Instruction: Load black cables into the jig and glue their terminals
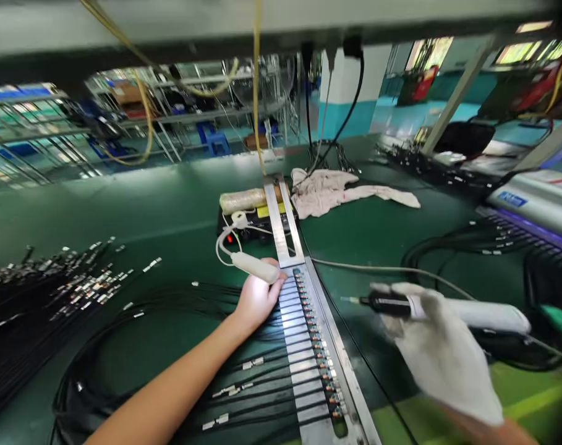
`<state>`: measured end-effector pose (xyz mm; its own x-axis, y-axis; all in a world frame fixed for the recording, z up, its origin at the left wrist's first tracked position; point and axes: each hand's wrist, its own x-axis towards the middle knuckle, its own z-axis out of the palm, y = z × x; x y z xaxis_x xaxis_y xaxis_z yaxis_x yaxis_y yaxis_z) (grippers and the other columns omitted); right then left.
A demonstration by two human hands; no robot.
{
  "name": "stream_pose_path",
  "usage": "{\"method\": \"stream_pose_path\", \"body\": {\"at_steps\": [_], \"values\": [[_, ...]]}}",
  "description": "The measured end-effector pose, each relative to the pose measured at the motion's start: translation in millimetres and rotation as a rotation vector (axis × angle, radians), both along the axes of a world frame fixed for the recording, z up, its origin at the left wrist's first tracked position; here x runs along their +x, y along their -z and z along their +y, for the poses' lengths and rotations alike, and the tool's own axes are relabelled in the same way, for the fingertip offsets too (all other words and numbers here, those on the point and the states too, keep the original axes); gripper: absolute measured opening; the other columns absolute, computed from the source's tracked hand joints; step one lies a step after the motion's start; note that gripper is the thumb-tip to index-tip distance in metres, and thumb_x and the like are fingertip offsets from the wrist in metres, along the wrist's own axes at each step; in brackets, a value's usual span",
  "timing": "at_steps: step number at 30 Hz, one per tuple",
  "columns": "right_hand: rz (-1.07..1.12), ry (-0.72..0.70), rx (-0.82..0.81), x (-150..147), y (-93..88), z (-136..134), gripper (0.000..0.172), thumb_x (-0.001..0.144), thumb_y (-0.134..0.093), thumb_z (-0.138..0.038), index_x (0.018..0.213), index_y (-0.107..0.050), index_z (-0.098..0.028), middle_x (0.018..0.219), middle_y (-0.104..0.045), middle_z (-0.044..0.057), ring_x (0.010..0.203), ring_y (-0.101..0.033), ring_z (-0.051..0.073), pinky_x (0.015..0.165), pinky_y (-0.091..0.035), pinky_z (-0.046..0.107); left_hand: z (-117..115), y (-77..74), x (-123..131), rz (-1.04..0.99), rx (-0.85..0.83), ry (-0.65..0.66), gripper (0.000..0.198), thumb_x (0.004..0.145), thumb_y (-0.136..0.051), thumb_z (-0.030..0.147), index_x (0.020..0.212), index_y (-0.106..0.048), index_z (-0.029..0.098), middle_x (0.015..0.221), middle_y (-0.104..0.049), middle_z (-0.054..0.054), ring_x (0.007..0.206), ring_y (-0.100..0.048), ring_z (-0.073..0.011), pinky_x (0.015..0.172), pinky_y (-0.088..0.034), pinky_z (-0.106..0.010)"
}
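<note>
My left hand [257, 300], bare, reaches to the far end of a long metal fixture [303, 371]. Its thumb and fingers come together at the fixture's left edge by the topmost cable slot; what lies between them is hidden. Black cables [262, 405] lie across the fixture in a row, their small connector ends along its right side. Just above my left hand, a white gooseneck lamp [255, 266] lights the knuckles. My right hand [441, 340], in a pale glove and blurred, grips a corded white electric screwdriver [475, 314]. Its black nose and thin tip point left, apart from the fixture.
Loose black cables [90, 284] are heaped at left. Behind the fixture sit a black box [257, 230] and a crumpled cloth [327, 191]. A silver machine [540, 201] with hanging cables stands at right. A yellow cord [257, 86] hangs down from overhead.
</note>
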<state>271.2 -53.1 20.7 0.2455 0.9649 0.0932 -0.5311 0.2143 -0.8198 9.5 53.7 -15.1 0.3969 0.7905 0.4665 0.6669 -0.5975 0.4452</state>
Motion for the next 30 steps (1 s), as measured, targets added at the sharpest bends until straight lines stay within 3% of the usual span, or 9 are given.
{"method": "stream_pose_path", "body": {"at_steps": [4, 8, 10, 12, 15, 18, 22, 25, 30], "values": [[0.195, 0.022, -0.027, -18.2, -30.0, 91.7, 0.037, 0.074, -0.079, -0.05, 0.079, -0.065, -0.016, 0.084, -0.073, 0.007, 0.059, -0.064, 0.011, 0.054, -0.055, 0.02, -8.6, -16.3, -2.3, 0.116, 0.042, 0.017, 0.018, 0.087, -0.048, 0.018, 0.091, -0.065, 0.021, 0.101, -0.065, -0.006, 0.091, -0.066, -0.021, 0.084, -0.057, -0.035], [0.286, 0.025, -0.043, -27.9, -44.1, 178.9, 0.032, 0.087, -0.067, -0.048, 0.088, -0.062, -0.017, 0.079, -0.066, 0.001, 0.058, -0.06, 0.01, 0.05, -0.052, 0.021, -49.4, -37.3, -30.8, 0.23, 0.102, 0.019, 0.025, 0.085, -0.052, 0.02, 0.106, -0.065, 0.024, 0.108, -0.066, -0.008, 0.095, -0.064, -0.0247, 0.082, -0.056, -0.036], [0.32, 0.017, -0.075, -29.5, -41.1, 217.6, 0.029, 0.094, -0.059, -0.043, 0.098, -0.061, -0.014, 0.085, -0.065, 0.002, 0.063, -0.06, 0.011, 0.054, -0.053, 0.023, -63.3, -46.5, -56.4, 0.301, 0.068, -0.036, 0.013, 0.089, -0.051, 0.026, 0.093, -0.064, 0.024, 0.095, -0.067, -0.005, 0.081, -0.064, -0.019, 0.071, -0.054, -0.027], [0.343, 0.002, -0.12, -33.0, -33.3, 252.0, 0.027, 0.097, -0.056, -0.038, 0.107, -0.06, -0.013, 0.092, -0.064, 0.003, 0.069, -0.062, 0.012, 0.059, -0.054, 0.025, -56.2, -59.5, -81.8, 0.304, 0.056, -0.165, 0.028, 0.095, -0.047, 0.031, 0.069, -0.056, 0.023, 0.066, -0.058, 0.001, 0.059, -0.058, -0.0123, 0.055, -0.046, -0.021], [0.347, -0.046, -0.178, -45.7, -19.0, 292.5, 0.028, 0.096, -0.057, -0.037, 0.113, -0.059, -0.014, 0.102, -0.063, 0.006, 0.08, -0.063, 0.015, 0.068, -0.057, 0.031, 2.4, -89.7, -101.0, 0.269, 0.126, -0.342, 0.041, 0.095, -0.041, 0.042, 0.062, -0.05, 0.021, 0.059, -0.052, 0.002, 0.053, -0.052, -0.0128, 0.054, -0.043, -0.023], [0.308, -0.13, -0.196, -62.9, -8.3, 318.2, 0.03, 0.096, -0.058, -0.037, 0.116, -0.059, -0.015, 0.11, -0.063, 0.007, 0.089, -0.064, 0.018, 0.076, -0.057, 0.036, 95.2, -116.9, -91.3, 0.327, 0.054, -0.37, 0.035, 0.095, -0.035, 0.04, 0.083, -0.062, 0.02, 0.092, -0.066, -0.007, 0.091, -0.062, -0.0219, 0.084, -0.048, -0.033], [0.203, -0.229, -0.233, -79.5, 1.3, 336.7, 0.031, 0.095, -0.059, -0.036, 0.119, -0.058, -0.016, 0.116, -0.061, 0.009, 0.096, -0.063, 0.02, 0.081, -0.056, 0.039, 196.5, -119.3, -60.5, 0.362, -0.084, -0.404, 0.027, 0.098, -0.045, 0.035, 0.108, -0.063, 0.018, 0.118, -0.063, -0.01, 0.112, -0.058, -0.0252, 0.099, -0.044, -0.045], [0.108, -0.288, -0.296, -85.2, 9.3, 345.9, 0.032, 0.095, -0.059, -0.036, 0.121, -0.057, -0.016, 0.119, -0.06, 0.009, 0.099, -0.062, 0.021, 0.083, -0.056, 0.041, 227.6, -105.5, -44.3, 0.376, -0.227, -0.403, 0.032, 0.096, -0.056, 0.039, 0.117, -0.059, 0.016, 0.12, -0.061, -0.009, 0.107, -0.06, -0.0231, 0.094, -0.05, -0.047], [-0.029, -0.397, -0.425, -90.3, 19.8, 357.3, 0.033, 0.095, -0.06, -0.036, 0.121, -0.057, -0.016, 0.117, -0.06, 0.009, 0.097, -0.063, 0.021, 0.081, -0.056, 0.04, 228.8, -95.5, -36.8, 0.379, -0.326, -0.407, 0.035, 0.095, -0.056, 0.038, 0.123, -0.057, 0.018, 0.126, -0.058, -0.01, 0.111, -0.059, -0.0248, 0.096, -0.05, -0.048]]}}
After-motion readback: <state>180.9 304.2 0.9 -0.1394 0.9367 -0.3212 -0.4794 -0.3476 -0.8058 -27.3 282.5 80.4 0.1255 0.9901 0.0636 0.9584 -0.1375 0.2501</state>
